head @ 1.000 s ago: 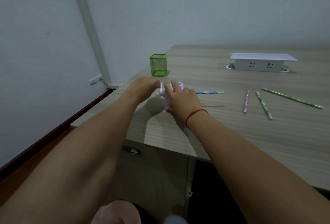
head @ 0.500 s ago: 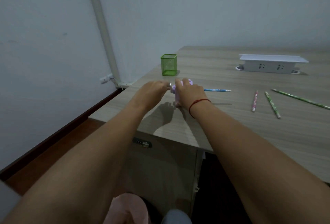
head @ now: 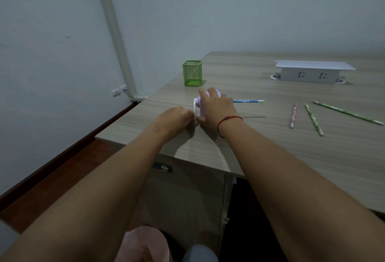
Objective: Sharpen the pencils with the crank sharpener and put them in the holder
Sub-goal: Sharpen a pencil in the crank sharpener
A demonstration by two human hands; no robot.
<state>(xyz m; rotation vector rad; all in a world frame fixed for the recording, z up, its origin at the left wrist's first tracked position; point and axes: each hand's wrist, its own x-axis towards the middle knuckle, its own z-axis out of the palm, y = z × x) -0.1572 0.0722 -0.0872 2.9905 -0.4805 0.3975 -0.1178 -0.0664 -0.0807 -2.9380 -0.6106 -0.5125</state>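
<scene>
While no brand, label or readable writing shows on anything in view, the things themselves are plain enough. The crank sharpener [head: 199,105] is a small lilac plastic box with a white crank arm on its left face, standing on the wood-grain desk [head: 270,157] near the front left corner. The right hand [head: 214,106] lies over its top, fingers [head: 211,90] curled down over the far side and thumb low against the near side, clamped around the body. A red string circles that wrist. The left hand [head: 174,117] sits just left of the sharpener, its fingers pinched together at the lower end of the white crank arm; the knob itself is hidden inside the pinch.

One blue patterned pencil [head: 248,101] sticks out sideways from the sharpener's right side, held level above the desk with its shadow below it, its eraser end pointing right.

Three more pencils lie loose on the desk to the right, well apart from the sharpener: one pink pencil [head: 293,115], one short green pencil [head: 314,119] just beside it, and one long green pencil [head: 348,113] farther right. That makes four pencils in all.

One green mesh holder [head: 192,73], square and upright, stands behind the sharpener near the desk's left edge; no pencils show above its rim. One white socket box [head: 310,72] with two outlets sits at the back of the desk.
</scene>
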